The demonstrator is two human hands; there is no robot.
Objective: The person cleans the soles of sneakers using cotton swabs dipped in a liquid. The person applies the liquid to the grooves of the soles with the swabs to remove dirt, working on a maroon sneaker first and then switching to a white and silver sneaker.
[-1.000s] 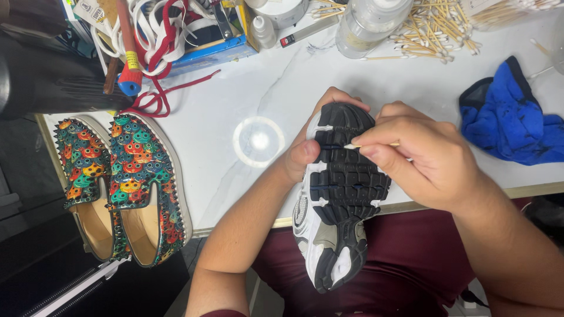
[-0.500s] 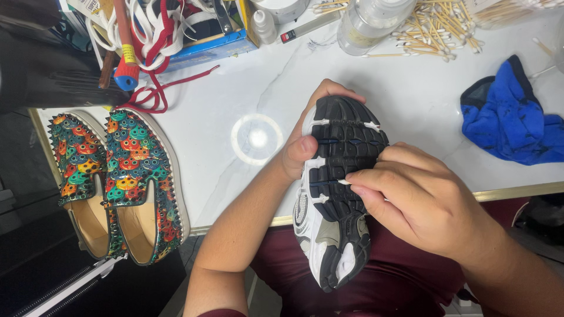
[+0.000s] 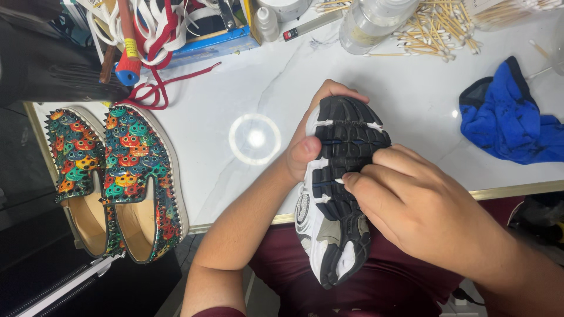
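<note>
A white and grey running shoe with a black lugged rubber sole (image 3: 341, 188) is being held sole-up over the lap, at the table's near edge. It is being gripped at the toe by the left hand (image 3: 305, 149), thumb on the sole's side. The right hand's (image 3: 420, 205) curled fingertips (image 3: 352, 179) are being pressed into the sole's grooves. A crumpled blue cloth (image 3: 508, 117) is lying to the right on the white marble-look table (image 3: 247, 82). Two multicoloured spiked slip-on shoes (image 3: 111, 170) are sitting to the left. A clear plastic bottle (image 3: 373, 20) and scattered cotton swabs (image 3: 435, 29) are lying beyond.

The sneaker (image 3: 343, 194) has a matt black rubber sole; the table (image 3: 247, 82) is glossy white marble-like stone.
</note>
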